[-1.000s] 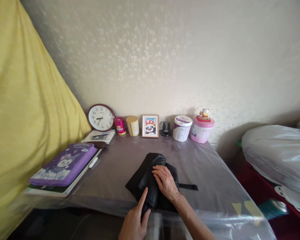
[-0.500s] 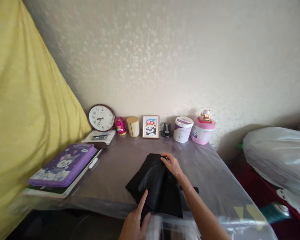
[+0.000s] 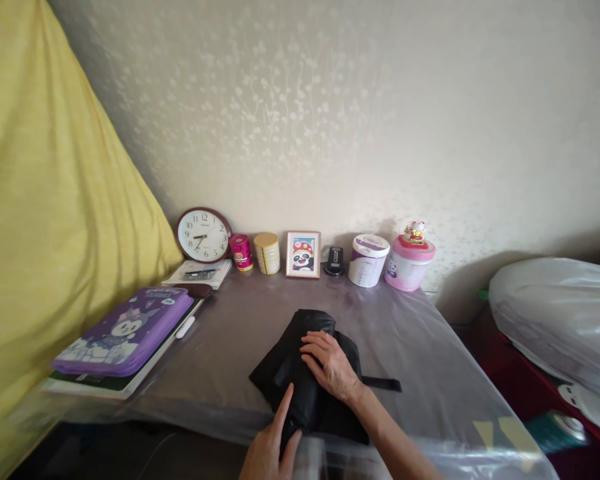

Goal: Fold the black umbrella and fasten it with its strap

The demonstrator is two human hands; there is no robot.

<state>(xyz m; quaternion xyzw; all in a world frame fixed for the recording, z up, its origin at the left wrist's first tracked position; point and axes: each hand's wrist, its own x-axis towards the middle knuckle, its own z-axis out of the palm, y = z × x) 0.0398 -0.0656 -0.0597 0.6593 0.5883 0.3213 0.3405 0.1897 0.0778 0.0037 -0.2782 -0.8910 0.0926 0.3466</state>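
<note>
A black folding umbrella [image 3: 300,363], its canopy closed but loose, lies on the table near the front edge. Its dark handle end [image 3: 289,430] points toward me, and my left hand [image 3: 270,437] is closed around it, with the index finger stretched along the fabric. My right hand [image 3: 330,363] rests on top of the folds, fingers extended and lying flat across them. A black strap [image 3: 383,383] sticks out to the right from under my right wrist. The canopy's loose panels spread to both sides.
At left, a purple zip case [image 3: 125,330] lies on books beside a yellow curtain [image 3: 55,200]. Along the wall stand a clock [image 3: 204,235], a pink can [image 3: 241,253], a yellow tin [image 3: 267,255], a picture frame [image 3: 303,255], a small black device [image 3: 335,261] and two tubs [image 3: 368,261].
My right hand has come from the far edge of the fabric down onto its middle and flattened there. The strap shows more. My left hand keeps its hold on the handle.
</note>
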